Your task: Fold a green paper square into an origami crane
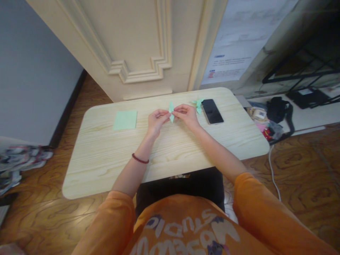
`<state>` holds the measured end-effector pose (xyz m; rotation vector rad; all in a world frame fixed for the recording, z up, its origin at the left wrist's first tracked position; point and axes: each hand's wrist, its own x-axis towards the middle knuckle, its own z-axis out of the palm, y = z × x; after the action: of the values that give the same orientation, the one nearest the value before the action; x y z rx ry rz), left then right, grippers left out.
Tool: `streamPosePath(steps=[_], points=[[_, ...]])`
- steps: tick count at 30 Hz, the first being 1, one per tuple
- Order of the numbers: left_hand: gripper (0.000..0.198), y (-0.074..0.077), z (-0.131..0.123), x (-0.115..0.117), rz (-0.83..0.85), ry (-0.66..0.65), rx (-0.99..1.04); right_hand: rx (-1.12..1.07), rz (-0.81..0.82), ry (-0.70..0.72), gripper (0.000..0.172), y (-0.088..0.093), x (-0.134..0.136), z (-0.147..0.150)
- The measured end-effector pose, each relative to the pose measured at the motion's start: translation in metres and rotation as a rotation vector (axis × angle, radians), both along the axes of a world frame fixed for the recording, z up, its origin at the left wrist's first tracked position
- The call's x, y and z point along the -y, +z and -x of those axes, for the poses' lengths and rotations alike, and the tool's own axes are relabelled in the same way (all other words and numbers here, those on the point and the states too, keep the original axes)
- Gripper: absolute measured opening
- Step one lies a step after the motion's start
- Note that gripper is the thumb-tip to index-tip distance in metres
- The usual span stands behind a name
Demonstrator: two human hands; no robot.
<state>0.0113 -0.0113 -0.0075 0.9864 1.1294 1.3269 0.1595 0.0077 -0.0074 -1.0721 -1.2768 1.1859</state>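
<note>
Between my two hands stands a narrow, diamond-shaped piece of folded green paper point(171, 107), its long points running away from and toward me. The thumb and fingers of my left hand point(157, 121) pinch its left side. From the other side, my right hand point(187, 115) pinches it near the middle, the fingertips of both hands almost meeting. Just past my right hand lies a finished-looking folded green paper figure point(198, 104) with several points. A flat square of green paper point(125, 120) rests on the table to the left of my left hand.
The pale wood-grain table point(106, 159) has rounded corners and stands against a cream panel point(140, 35). A dark-screened phone point(213, 111) lies right of the paper figure. Beyond the right edge, a low shelf holds a black bag point(276, 109). A white cable point(273, 173) hangs there.
</note>
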Motion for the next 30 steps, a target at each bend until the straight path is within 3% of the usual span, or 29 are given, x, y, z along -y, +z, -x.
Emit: streamPosePath(steps=[7,13,17,30], points=[[0.037,-0.008,-0.008,0.0,-0.112,0.085,-0.132,0.054,-0.045,-0.129,0.018,-0.003,0.002,0.004],[0.027,-0.013,-0.01,-0.002,-0.162,0.145,-0.145,0.027,-0.012,-0.121,0.022,-0.004,0.0,0.004],[0.022,-0.011,-0.01,-0.001,-0.101,0.153,-0.096,0.055,-0.027,-0.108,0.023,0.0,0.001,0.005],[0.025,-0.011,-0.011,0.0,-0.094,0.118,-0.073,0.088,-0.065,-0.061,0.016,0.006,0.007,0.007]])
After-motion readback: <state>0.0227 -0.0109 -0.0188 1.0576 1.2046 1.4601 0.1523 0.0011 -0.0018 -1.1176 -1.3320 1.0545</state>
